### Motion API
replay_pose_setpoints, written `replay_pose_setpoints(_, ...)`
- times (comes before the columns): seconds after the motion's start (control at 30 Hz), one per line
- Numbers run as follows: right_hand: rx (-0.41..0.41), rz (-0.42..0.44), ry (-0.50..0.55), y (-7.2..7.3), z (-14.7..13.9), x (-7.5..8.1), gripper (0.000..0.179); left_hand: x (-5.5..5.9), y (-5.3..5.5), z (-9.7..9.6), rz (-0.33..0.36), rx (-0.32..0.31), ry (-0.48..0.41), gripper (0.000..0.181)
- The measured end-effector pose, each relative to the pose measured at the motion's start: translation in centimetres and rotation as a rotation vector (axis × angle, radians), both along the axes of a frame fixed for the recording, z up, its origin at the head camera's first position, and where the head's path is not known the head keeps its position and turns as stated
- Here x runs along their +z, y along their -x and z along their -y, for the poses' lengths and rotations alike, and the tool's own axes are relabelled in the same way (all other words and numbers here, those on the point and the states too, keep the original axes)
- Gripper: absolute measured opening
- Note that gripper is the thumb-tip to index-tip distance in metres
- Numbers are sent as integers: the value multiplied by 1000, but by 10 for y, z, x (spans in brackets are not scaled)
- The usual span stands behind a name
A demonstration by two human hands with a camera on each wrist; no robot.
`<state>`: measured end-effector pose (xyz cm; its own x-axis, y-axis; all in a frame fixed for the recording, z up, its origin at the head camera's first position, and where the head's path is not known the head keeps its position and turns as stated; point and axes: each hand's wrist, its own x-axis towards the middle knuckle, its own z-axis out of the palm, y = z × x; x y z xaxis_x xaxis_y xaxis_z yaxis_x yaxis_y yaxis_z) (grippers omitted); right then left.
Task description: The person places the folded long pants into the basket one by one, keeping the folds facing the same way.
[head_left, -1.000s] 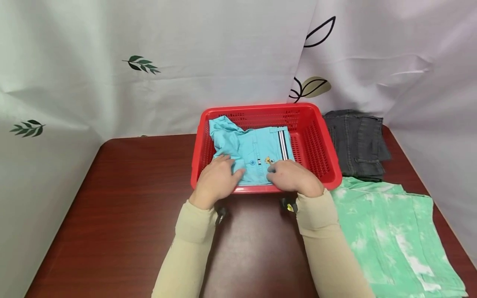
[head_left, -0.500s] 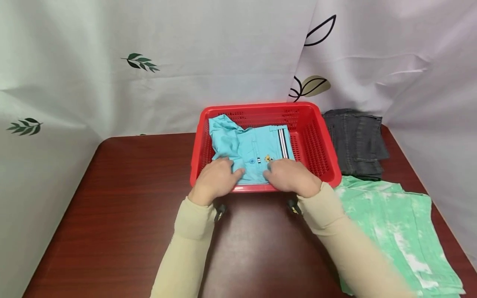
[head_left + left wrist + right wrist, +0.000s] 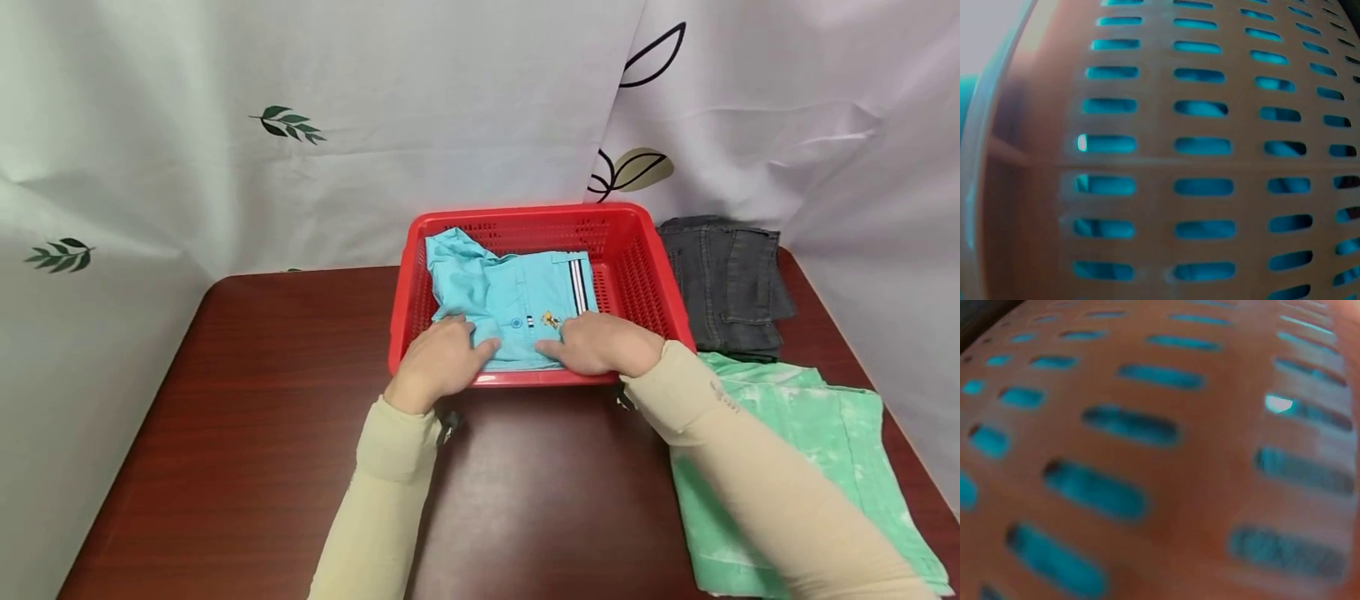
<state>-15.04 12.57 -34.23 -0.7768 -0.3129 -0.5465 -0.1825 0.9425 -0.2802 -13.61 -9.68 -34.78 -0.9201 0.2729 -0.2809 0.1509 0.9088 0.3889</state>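
A folded light-blue garment with a button, a small embroidered figure and a striped band lies in a red plastic basket. My left hand reaches over the near rim and rests on the garment's near left part, thumb out. At the near right part, my right hand lies on the cloth with its thumb pointing left; its other fingertips are hidden. Both wrist views look at the slotted basket wall, with blue cloth showing through the slots.
Folded dark grey jeans lie right of the basket. Nearer, a folded green and white tie-dye garment lies partly under my right sleeve. Behind the reddish-brown table hangs a white curtain with a leaf print.
My right hand has slid slightly right along the garment, and its forearm has swung out to the right over the green garment. My left hand keeps its place on the cloth.
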Motion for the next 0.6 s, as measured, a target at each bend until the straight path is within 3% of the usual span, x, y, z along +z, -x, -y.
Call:
replay_pose_setpoints(0.37,-11,-44,-90,-5,-7,3,45,-1,4,-1,47,-6,-6,73)
replay_pose_setpoints(0.6,20,-75,7,-7,-14,-1,47,-1,4,-1,80,-14,36,73)
